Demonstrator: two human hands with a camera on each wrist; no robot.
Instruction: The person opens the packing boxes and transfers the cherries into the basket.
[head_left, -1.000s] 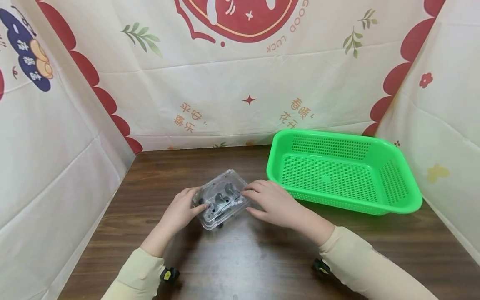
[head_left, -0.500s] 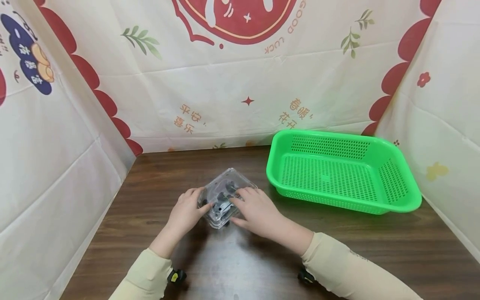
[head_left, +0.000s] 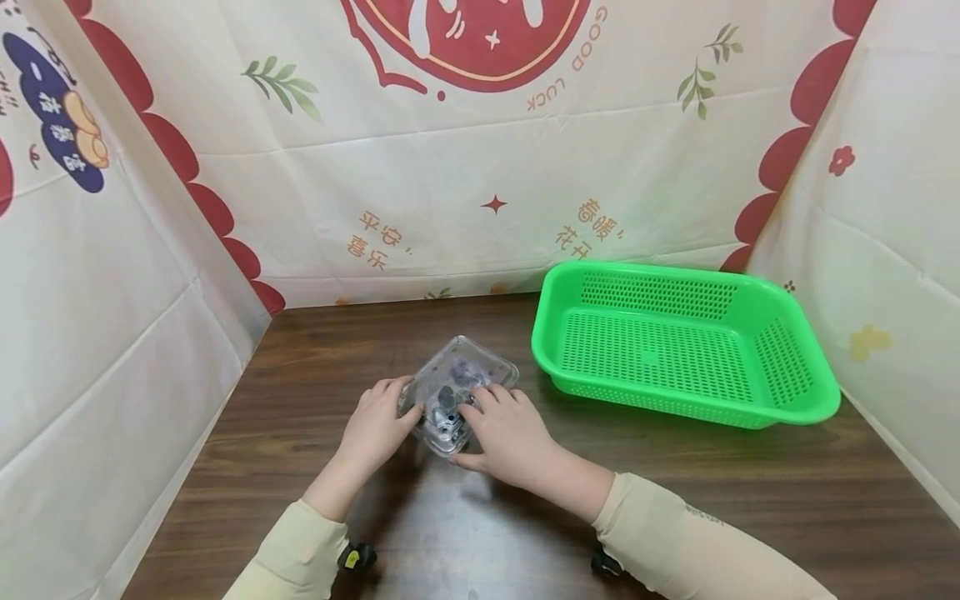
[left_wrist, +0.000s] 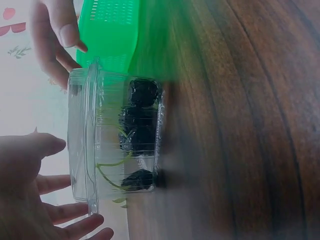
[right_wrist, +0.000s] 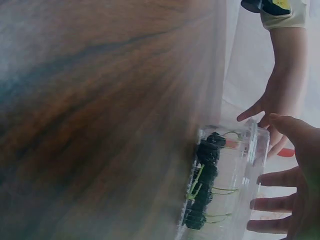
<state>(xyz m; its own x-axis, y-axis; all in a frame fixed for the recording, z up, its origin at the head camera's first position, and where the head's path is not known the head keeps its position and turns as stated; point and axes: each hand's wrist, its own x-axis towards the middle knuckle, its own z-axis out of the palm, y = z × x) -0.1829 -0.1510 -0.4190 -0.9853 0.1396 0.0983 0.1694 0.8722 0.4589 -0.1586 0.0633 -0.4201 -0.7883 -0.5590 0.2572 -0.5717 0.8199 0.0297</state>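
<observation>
A clear plastic clamshell box (head_left: 461,367) stands on the table, its lid down. Dark fruits with thin green stems lie along its bottom, as the left wrist view shows; one dark fruit (left_wrist: 143,92) is near the far end. My left hand (head_left: 375,425) touches the box's left side, thumb near the lid and fingers extended along the rim. My right hand (head_left: 510,433) spreads over the lid's right front, its thumb near the front corner. In the right wrist view, the right fingers (right_wrist: 275,204) look fairly straight against the lid.
A green plastic basket (head_left: 652,404) with perforated sides stands on the right part of the brown wooden table (head_left: 322,342). A printed cloth (head_left: 435,167) hangs behind the table and along both sides.
My right hand has moved left and toward me, from the box's right edge onto its lid. The box has turned and shifted slightly right, with the left hand following it.
</observation>
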